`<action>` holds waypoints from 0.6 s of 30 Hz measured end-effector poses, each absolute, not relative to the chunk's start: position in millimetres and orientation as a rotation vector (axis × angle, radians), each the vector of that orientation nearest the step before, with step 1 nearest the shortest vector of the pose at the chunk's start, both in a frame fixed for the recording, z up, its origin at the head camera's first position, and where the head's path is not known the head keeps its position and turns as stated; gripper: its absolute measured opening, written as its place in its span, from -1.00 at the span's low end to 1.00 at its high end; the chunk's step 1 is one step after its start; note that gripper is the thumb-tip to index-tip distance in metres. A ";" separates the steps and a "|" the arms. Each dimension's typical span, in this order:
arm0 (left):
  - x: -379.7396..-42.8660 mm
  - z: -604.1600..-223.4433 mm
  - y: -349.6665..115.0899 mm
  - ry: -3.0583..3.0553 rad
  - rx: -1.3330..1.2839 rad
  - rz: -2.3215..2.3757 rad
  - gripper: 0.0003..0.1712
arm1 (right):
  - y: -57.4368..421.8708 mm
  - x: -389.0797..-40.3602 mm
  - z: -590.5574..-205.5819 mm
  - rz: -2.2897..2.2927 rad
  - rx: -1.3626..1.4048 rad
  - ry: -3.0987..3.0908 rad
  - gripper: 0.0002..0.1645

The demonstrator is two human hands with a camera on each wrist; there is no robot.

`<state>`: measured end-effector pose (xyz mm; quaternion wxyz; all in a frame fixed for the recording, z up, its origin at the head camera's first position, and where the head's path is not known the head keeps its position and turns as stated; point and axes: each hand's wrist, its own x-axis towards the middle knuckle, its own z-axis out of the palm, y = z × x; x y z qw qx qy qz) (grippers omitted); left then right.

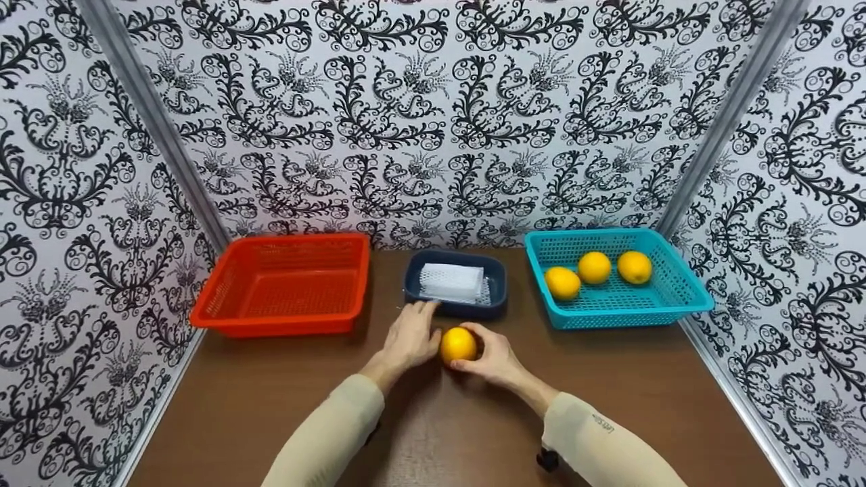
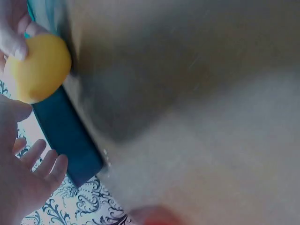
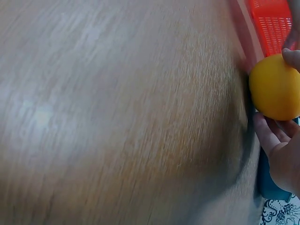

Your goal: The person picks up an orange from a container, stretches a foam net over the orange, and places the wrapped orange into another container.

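Observation:
An orange (image 1: 459, 345) is held in front of the small dark blue bin (image 1: 506, 284), above the brown table. My right hand (image 1: 497, 357) grips it from the right, thumb on the near side and fingers on the far side. My left hand (image 1: 408, 338) is just left of the fruit, its fingers reaching toward the bin's front rim. In the left wrist view, the fingers of my left hand (image 2: 28, 173) are loosely bent and hold nothing, with the thumb close to the orange (image 2: 40, 68). White foam netting (image 1: 452, 282) lies in the bin.
A red plastic basket (image 1: 277, 325) stands at the back left. At the back right is a turquoise basket (image 1: 622, 316) containing three oranges (image 1: 595, 267). Patterned wall panels (image 1: 419, 122) enclose the brown table (image 1: 446, 439) at the back and both sides.

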<state>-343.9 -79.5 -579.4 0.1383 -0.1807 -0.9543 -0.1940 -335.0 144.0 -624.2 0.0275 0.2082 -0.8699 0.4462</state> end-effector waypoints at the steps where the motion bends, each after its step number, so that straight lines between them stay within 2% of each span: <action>1: -347.7 -577.0 -79.2 -2.747 -0.517 -0.536 -0.37 | 144.0 -335.0 -624.0 1.388 0.650 -2.682 -0.04; 7: -371.5 -566.1 -78.6 -2.703 -0.490 -0.415 -0.43 | 144.4 -335.4 -623.7 1.435 0.691 -2.669 -0.01; 18: -409.8 -557.6 -71.7 -2.757 -0.389 -0.342 -0.38 | 146.7 -334.4 -622.6 1.395 0.699 -2.685 -0.04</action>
